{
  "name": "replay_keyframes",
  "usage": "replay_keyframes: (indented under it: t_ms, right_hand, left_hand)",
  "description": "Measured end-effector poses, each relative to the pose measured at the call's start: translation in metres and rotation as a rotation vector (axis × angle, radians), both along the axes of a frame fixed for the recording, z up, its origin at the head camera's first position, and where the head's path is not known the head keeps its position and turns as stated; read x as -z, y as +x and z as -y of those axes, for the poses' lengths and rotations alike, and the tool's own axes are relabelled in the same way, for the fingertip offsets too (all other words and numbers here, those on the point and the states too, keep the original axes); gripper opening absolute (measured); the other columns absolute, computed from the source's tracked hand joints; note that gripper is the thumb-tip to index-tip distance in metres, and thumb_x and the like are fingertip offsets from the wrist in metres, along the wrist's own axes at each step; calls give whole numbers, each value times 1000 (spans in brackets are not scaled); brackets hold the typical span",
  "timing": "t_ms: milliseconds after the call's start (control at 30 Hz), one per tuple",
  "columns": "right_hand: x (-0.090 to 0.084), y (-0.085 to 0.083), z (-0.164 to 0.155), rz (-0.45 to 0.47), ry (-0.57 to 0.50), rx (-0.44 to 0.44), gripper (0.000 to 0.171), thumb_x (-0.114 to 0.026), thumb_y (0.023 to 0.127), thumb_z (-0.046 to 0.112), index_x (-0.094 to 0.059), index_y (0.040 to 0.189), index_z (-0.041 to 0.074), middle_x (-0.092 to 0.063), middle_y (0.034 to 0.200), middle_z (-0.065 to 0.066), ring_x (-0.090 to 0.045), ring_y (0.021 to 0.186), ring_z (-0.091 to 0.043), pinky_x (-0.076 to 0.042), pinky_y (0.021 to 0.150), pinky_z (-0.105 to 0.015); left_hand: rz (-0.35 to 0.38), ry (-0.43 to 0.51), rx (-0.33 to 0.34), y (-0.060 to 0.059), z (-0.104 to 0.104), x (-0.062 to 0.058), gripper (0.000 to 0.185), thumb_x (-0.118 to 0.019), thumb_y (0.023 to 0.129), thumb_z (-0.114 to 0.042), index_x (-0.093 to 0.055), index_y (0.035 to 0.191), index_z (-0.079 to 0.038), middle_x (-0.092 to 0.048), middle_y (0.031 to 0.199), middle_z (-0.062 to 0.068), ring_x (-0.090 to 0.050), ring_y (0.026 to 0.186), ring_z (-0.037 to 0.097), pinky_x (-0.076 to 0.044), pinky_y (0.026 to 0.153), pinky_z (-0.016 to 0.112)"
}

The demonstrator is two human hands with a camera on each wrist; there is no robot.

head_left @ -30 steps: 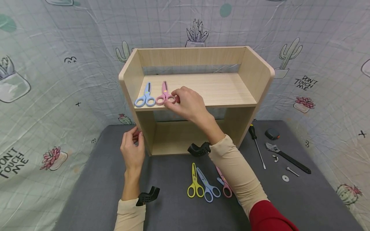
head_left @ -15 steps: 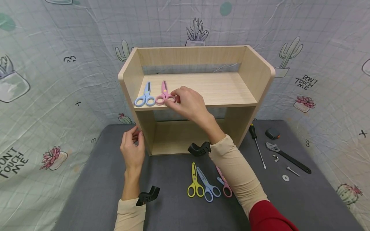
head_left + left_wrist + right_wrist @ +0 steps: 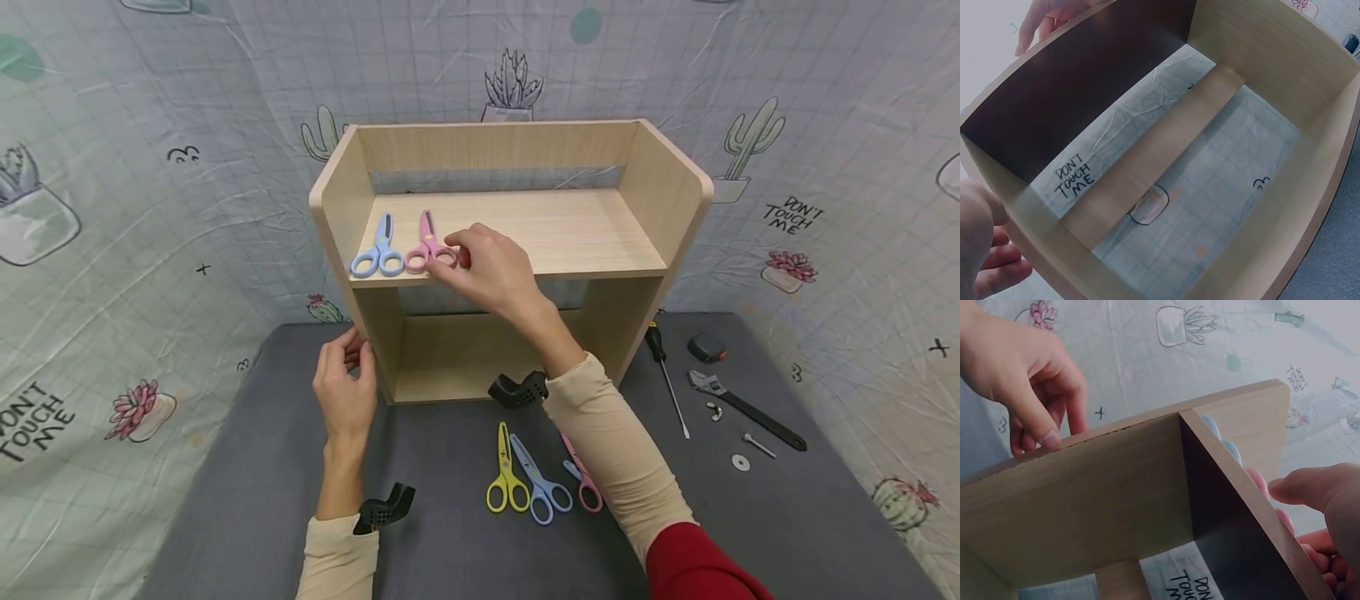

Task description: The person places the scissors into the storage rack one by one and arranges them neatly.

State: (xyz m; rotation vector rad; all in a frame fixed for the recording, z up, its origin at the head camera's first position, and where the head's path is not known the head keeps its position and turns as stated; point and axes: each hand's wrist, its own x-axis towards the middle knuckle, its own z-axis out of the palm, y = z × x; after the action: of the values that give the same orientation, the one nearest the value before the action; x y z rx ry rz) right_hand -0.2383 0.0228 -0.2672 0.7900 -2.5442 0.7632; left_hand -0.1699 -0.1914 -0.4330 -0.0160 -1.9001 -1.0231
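- A pale printed cloth point(image 3: 112, 167) hangs as a backdrop behind and to both sides, creased and crossed by a thin grid.
- It carries drawn cacti point(image 3: 750, 137), potted succulents point(image 3: 512, 87), pink flowers point(image 3: 138, 410), small green spots and the words "DON'T TOUCH ME" point(image 3: 793, 217).
- A grey felt-like tabletop point(image 3: 247, 500) fills the lower middle, its far edge meeting the cloth.
- The cloth drapes down past the tabletop's left and right edges.
- Light is soft and even, with faint shadows only.
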Motion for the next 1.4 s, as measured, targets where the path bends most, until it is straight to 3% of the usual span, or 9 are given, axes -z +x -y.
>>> replay_keyframes:
  t_ms: [267, 767, 1067, 1400]
  right_hand:
    - [3, 8, -4, -87, -73, -30, 49, -69, 91, 41, -69, 124, 5, -66, 91, -6, -59, 79, -18, -48, 68, -31]
    - [22, 44, -25, -350, -221, -122, 40, -76, 85, 28, -71, 114, 1, -63, 95, -10, -59, 86, -23, -49, 77, -36]
    - [37, 71, -37, -329, -207, -146, 45, -79, 82, 31, -68, 117, 4, -64, 104, -9, -56, 90, -21, -48, 80, -36]
    - [68, 97, -48, -290, -193, -167, 51, -82, 79, 31, -66, 121, 7, -62, 108, -6, -57, 96, -21, -48, 82, -35]
  left_hand:
    - [3, 1, 4, 1, 0, -2, 25, -64, 96, -5, -67, 117, 8, -65, 97, 24, -67, 80, 34, -46, 74, 4]
    - [-20, 14, 9, 1, 0, -3, 24, -64, 95, -4, -68, 116, 8, -65, 96, 25, -67, 79, 35, -47, 74, 4]
    - [-4, 8, 9, 1, 1, -2, 25, -64, 96, -5, -67, 117, 8, -65, 97, 25, -66, 81, 34, -46, 75, 3]
    - [-1, -1, 14, 2, 1, -3, 25, -63, 96, -4, -66, 117, 9, -64, 95, 25, -65, 79, 34, -48, 71, 10]
